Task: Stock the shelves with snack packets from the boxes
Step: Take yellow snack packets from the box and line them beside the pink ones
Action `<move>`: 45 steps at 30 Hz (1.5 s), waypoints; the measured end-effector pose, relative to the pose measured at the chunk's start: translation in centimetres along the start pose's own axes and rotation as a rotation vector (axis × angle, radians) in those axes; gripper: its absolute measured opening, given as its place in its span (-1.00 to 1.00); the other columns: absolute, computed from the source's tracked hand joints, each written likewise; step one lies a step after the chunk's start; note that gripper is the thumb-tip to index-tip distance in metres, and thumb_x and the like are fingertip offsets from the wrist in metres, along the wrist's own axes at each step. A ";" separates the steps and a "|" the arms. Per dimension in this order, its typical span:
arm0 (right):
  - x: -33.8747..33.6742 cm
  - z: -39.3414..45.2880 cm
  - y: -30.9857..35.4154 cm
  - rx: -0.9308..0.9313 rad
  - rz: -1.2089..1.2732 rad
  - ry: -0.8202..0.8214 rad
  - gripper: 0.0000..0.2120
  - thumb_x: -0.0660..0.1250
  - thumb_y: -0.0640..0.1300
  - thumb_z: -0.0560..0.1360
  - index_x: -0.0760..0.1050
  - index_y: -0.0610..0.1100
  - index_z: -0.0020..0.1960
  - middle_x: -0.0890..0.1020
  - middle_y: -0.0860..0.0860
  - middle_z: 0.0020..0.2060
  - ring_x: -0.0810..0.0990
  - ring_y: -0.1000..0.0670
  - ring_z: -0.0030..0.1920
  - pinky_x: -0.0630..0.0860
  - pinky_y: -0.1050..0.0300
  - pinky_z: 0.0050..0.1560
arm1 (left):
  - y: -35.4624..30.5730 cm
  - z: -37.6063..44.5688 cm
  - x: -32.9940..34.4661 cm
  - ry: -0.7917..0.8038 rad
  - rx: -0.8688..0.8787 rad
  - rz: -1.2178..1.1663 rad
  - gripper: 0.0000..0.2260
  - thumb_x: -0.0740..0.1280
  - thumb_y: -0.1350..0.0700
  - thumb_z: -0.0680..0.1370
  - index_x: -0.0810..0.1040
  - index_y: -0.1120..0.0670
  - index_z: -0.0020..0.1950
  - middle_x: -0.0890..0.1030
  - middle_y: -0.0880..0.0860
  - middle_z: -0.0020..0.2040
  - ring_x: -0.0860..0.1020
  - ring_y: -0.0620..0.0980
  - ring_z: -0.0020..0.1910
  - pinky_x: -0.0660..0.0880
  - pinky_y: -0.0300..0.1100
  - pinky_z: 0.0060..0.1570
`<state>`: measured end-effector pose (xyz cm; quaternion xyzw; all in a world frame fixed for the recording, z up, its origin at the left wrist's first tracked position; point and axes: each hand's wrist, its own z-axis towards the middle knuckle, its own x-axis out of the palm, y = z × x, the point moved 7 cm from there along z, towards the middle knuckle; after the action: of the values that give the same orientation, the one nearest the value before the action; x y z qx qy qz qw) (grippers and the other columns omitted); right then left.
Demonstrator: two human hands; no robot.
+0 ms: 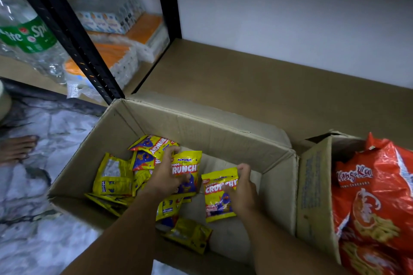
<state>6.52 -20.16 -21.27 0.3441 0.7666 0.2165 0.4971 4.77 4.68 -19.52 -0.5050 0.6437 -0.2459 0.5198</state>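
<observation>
An open cardboard box (201, 123) on the floor holds several yellow Crunchy snack packets (114, 176). Inside it, my left hand (165, 176) grips one upright yellow packet (187, 163) near the box's middle. To its right, my right hand (242, 187) holds another yellow packet (218, 198) by its right edge, with the thumb on its top corner. Beyond the box lies a brown shelf board (257, 78), bare where it shows.
A second open box (315, 185) at the right is filled with large orange cracker bags (375, 203). Black shelf posts (73, 35) stand at the left, with Sprite bottles (26, 33) and wrapped orange packs (125, 51) behind them. A bare foot (17, 147) rests on the marbled floor.
</observation>
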 end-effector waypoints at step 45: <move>-59.6 -39.4 43.5 -0.384 0.638 -0.273 -0.69 0.31 -0.05 0.59 0.55 0.19 0.30 0.60 0.14 0.26 0.59 0.22 0.20 0.57 0.26 0.10 | -73.1 -31.2 -20.3 0.358 0.406 -0.182 -0.51 0.62 0.25 0.33 0.63 -0.05 0.20 0.68 -0.09 0.09 0.68 -0.06 0.05 0.65 -0.11 -0.05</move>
<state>0.21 -34.87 60.83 0.4914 0.4937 0.4516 0.5576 3.96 -10.46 61.12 -0.3948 0.6147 -0.5008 0.4642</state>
